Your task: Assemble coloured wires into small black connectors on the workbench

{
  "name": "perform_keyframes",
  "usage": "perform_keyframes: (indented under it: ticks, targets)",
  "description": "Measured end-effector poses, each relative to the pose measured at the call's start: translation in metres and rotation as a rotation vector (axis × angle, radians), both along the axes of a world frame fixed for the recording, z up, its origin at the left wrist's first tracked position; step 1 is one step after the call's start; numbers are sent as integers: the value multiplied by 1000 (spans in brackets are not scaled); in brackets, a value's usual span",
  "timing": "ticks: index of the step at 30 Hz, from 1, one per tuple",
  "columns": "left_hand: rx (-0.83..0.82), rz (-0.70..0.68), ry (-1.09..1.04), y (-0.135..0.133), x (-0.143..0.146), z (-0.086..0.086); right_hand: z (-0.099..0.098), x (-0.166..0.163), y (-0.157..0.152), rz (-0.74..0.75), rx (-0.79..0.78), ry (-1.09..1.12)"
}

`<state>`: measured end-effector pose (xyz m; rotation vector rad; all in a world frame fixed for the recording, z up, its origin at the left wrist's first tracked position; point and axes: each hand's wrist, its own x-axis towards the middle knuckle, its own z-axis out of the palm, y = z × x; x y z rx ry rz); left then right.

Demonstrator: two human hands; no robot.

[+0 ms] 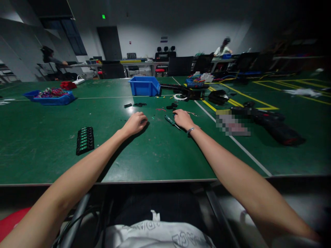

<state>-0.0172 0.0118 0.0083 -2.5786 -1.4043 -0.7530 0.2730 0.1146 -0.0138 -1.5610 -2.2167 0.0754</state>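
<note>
My left hand (137, 123) rests on the green table with its fingers curled in; whatever they may hold is hidden. My right hand (183, 119) lies palm down, its fingers loosely bent and somewhat apart, and nothing shows in them. Beside its fingers is a screwdriver (170, 120) with a green handle, the shaft pointing toward me. Just beyond the fingertips are small black parts (171, 106). A short red wire (160, 109) lies between the hands. Past my left hand are black strip-like pieces (140, 104). Left of my left forearm sits a black holder (85, 140) with a row of green pieces.
A blue bin (144, 86) stands ahead, near a white ring (180, 97). On the left is a blue tray (54, 97) of colourful wires. A black power tool (274, 125) lies at right. Two people sit at far tables. The table's front edge (155, 182) is close to me.
</note>
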Motion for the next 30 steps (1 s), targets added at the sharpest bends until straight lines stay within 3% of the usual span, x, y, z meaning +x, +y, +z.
perform_keyframes:
  ticks: [30]
  targets:
    - [-39,-36,6,-1,5,0,14,-3,-13,-7,-25,-57]
